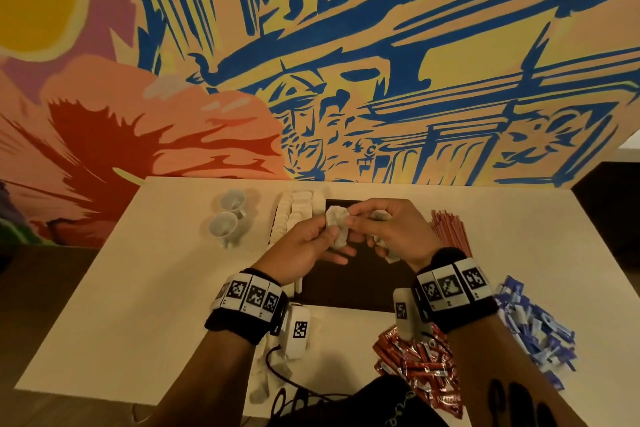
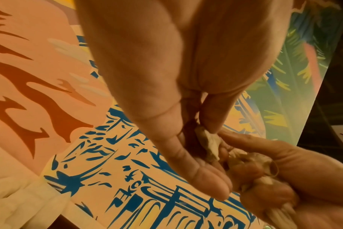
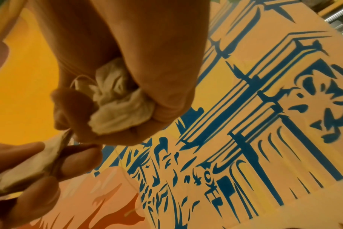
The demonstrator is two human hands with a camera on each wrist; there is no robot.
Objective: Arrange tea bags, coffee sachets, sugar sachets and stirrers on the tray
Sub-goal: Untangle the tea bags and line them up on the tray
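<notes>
White tea bag [image 1: 336,226] pinched between left hand [image 1: 304,250] and right hand [image 1: 398,236] fingers, above dark tray [image 1: 349,288]

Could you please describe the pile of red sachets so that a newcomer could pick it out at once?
Start at the dark tray in the middle of the white table. The red sachets lie heaped off its near right corner, under the right wrist. Their red sets them apart from the blue sachets further right.

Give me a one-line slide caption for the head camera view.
Both hands lift tea bags: left hand pinches a tea bag, right hand grips a bunch, above the dark tray.
</notes>
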